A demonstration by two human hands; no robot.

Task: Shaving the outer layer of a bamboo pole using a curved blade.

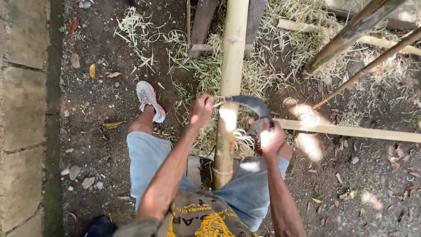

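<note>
both fists clamped on a dark curved two-handled blade (247, 104), left hand (202, 109) and right hand (271, 139) either side of the thick pale bamboo pole (229, 92) between the knees; bare dirt (101, 101) left, shavings (263, 70) ahead.

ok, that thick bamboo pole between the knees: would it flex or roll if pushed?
The bamboo pole looks thick and straight, so probably stiff. Being round, it would likely roll if loose; here it lies between the legs under the curved blade held by the left hand and right hand. Its scraped surface may be slick.
</note>
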